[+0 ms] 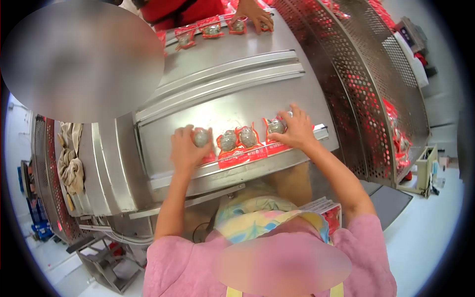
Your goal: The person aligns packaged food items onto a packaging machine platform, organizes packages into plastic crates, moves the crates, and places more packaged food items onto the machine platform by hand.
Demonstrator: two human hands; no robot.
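Observation:
My left hand point(185, 151) curls its fingers and thumb around a red-and-clear packet point(201, 137) with a round grey-green lump inside. Two similar packets lie side by side between my hands, a left one point(228, 141) and a right one point(248, 136), with their red printed ends over the near metal rail point(198, 174). My right hand point(298, 130) is bent over another such packet point(275, 126), thumb along its near side. A second lump shows partly under those fingers. Everything rests on the steel table point(188, 116).
Raised metal rails point(227, 74) cross the table. On its far side, another person's hand point(255, 15) touches a row of similar packets point(212, 30). Perforated metal bins point(346, 74) holding red packets stand at the right. Beige gloves point(72, 163) lie at the left.

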